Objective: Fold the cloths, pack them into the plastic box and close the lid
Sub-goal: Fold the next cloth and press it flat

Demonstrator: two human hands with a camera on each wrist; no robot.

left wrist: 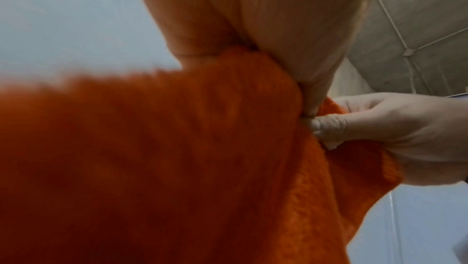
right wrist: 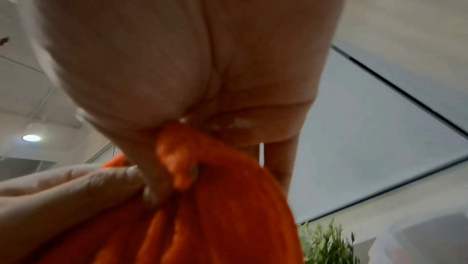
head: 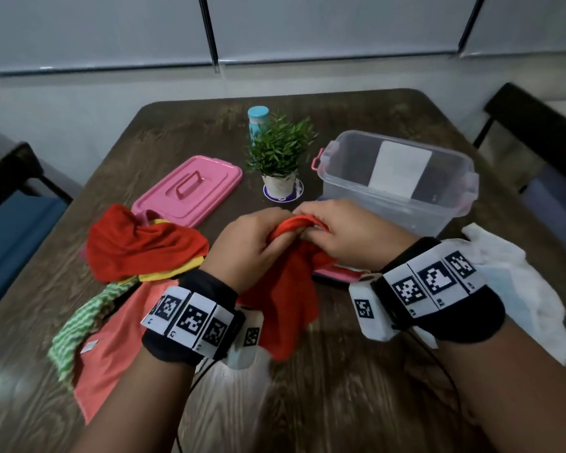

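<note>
Both hands hold an orange-red cloth (head: pixel 288 295) up over the table's middle. My left hand (head: pixel 258 243) grips its top edge, and my right hand (head: pixel 337 230) pinches the same edge right beside it. The cloth (left wrist: pixel 177 158) hangs down below the fingers and fills both wrist views (right wrist: pixel 228 208). A clear plastic box (head: pixel 396 181) stands open at the right, with a white sheet inside. Its pink lid (head: pixel 190 188) lies flat at the left. A pile of cloths (head: pixel 138 253) lies at the left: red, yellow, green-striped and salmon.
A small potted plant (head: pixel 280 158) stands between lid and box, with a teal bottle (head: pixel 258 120) behind it. A white cloth (head: pixel 517 289) lies at the right edge. A pink flat thing (head: pixel 337 273) lies under my right wrist. Dark chairs (head: pixel 536 125) flank the table.
</note>
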